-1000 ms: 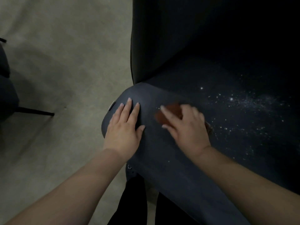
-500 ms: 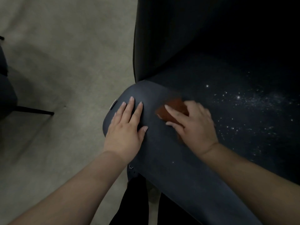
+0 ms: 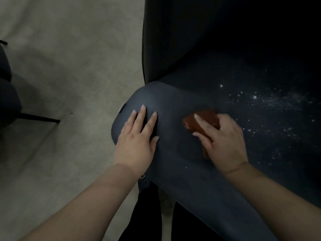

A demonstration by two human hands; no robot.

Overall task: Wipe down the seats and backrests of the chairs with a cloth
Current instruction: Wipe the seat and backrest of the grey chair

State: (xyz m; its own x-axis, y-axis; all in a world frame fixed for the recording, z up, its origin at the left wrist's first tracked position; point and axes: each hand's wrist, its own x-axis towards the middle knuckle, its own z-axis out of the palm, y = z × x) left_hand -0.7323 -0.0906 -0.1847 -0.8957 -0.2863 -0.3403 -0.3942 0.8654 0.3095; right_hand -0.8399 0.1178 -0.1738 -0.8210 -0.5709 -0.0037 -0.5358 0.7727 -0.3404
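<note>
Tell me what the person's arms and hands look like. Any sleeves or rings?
Both forearms are bare up to the picture's edge, with no sleeves in view. The left hand and right hand wear no gloves, and no rings, watch or bracelet show. The fingernails look short and plain.

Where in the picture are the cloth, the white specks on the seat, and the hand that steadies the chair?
cloth (image 3: 205, 121): head view, its bare reddish top.
white specks (image 3: 255, 97): head view, brightest speck.
left hand (image 3: 137, 136): head view, its back.
</note>
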